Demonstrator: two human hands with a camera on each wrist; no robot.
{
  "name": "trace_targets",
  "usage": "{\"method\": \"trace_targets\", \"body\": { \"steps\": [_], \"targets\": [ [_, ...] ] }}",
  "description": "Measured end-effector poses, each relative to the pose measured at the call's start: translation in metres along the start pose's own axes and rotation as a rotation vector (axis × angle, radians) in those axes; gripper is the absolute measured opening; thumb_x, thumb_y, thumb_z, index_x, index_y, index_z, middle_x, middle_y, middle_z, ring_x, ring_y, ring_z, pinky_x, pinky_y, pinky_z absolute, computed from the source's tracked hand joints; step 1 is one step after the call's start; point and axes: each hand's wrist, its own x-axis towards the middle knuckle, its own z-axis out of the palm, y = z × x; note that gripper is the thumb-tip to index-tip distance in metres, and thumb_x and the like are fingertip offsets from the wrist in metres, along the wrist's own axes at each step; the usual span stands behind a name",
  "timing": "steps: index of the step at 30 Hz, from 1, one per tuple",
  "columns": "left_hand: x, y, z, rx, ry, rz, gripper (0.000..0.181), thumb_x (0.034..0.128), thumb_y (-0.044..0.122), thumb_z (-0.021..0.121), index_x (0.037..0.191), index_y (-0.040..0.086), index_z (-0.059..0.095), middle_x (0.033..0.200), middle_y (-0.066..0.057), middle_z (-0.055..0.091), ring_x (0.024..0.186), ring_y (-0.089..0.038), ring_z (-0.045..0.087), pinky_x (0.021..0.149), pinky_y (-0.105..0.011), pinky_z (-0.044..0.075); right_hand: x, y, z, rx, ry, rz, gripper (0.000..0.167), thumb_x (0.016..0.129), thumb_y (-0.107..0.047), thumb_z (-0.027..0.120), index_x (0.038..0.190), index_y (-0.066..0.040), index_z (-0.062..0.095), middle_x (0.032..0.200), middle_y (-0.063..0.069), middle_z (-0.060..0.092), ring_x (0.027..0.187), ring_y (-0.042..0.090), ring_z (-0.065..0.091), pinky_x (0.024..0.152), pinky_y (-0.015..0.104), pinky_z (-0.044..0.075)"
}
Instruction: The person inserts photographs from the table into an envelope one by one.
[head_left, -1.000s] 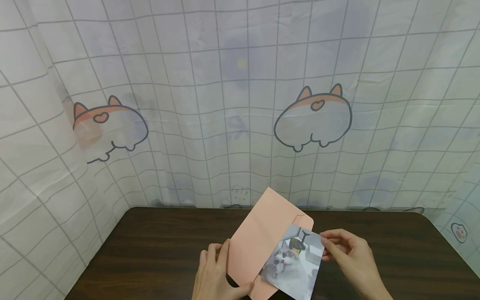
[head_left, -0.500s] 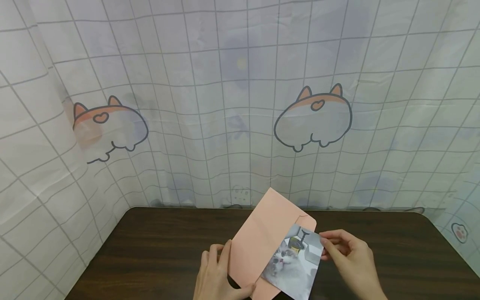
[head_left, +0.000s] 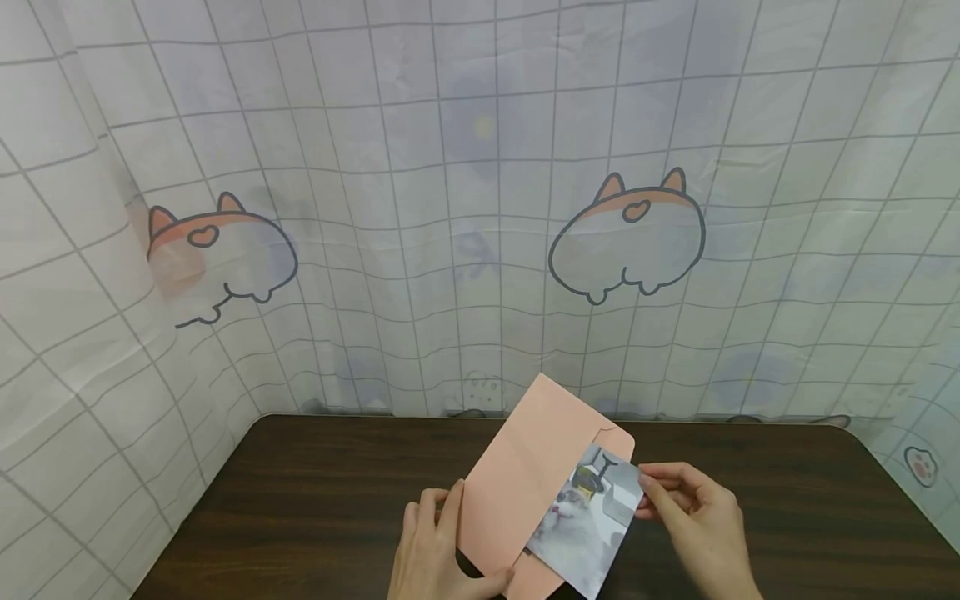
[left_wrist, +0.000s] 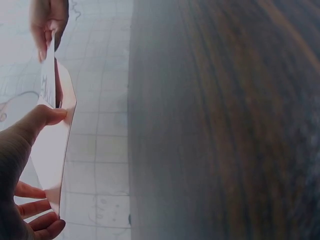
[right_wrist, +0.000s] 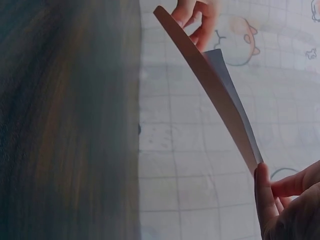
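A pink envelope (head_left: 525, 475) is held at a slant above the table in the head view, its flap side facing right. My left hand (head_left: 438, 546) grips it, thumb on the lower edge and fingers along the left edge. A photo card (head_left: 588, 521) with a cat picture has its left part hidden behind the envelope's front edge. The right hand (head_left: 697, 517) pinches the card's right edge between thumb and fingers. In the left wrist view, the card (left_wrist: 48, 82) stands out of the envelope (left_wrist: 52, 155). The right wrist view shows the envelope (right_wrist: 210, 90) nearly edge-on.
A dark wood-grain table (head_left: 300, 500) lies beneath both hands. Behind it hangs a white grid-patterned curtain (head_left: 420, 250) with corgi drawings, which also runs along the left and right sides.
The card has slid a little left, deeper behind the envelope's edge, and its tilt has shifted slightly. My right hand has moved slightly left with it; the left hand and envelope have edged right.
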Motion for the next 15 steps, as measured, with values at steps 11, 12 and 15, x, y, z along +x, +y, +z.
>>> {"method": "trace_targets", "body": {
  "steps": [11, 12, 15],
  "targets": [
    [-0.0006, 0.0019, -0.0016, -0.014, -0.033, -0.038, 0.106, 0.0599, 0.069, 0.089, 0.139, 0.002, 0.065, 0.115, -0.006, 0.054, 0.090, -0.016, 0.042, 0.063, -0.027, 0.044, -0.0030, 0.0031, 0.0086, 0.137, 0.018, 0.000, 0.018, 0.095, 0.013, 0.067, 0.110, 0.022, 0.066, 0.080, -0.003, 0.074, 0.062, 0.011, 0.072, 0.061, 0.027, 0.060],
    [-0.0006, 0.0021, -0.0015, -0.015, -0.032, -0.039, 0.106, 0.0600, 0.069, 0.089, 0.139, 0.003, 0.065, 0.115, -0.005, 0.054, 0.090, -0.016, 0.042, 0.063, -0.027, 0.044, -0.0033, 0.0033, 0.0089, 0.145, 0.018, 0.004, 0.018, 0.095, 0.013, 0.067, 0.111, 0.022, 0.066, 0.079, -0.002, 0.074, 0.062, 0.011, 0.072, 0.062, 0.027, 0.061],
    [-0.0005, 0.0024, -0.0017, -0.025, -0.038, -0.043, 0.106, 0.0604, 0.070, 0.089, 0.139, 0.003, 0.065, 0.115, -0.005, 0.054, 0.090, -0.016, 0.042, 0.063, -0.027, 0.045, -0.0042, 0.0033, 0.0095, 0.145, 0.019, 0.014, 0.019, 0.095, 0.012, 0.068, 0.111, 0.022, 0.066, 0.080, -0.001, 0.074, 0.063, 0.012, 0.072, 0.062, 0.027, 0.061]
  ]
}}
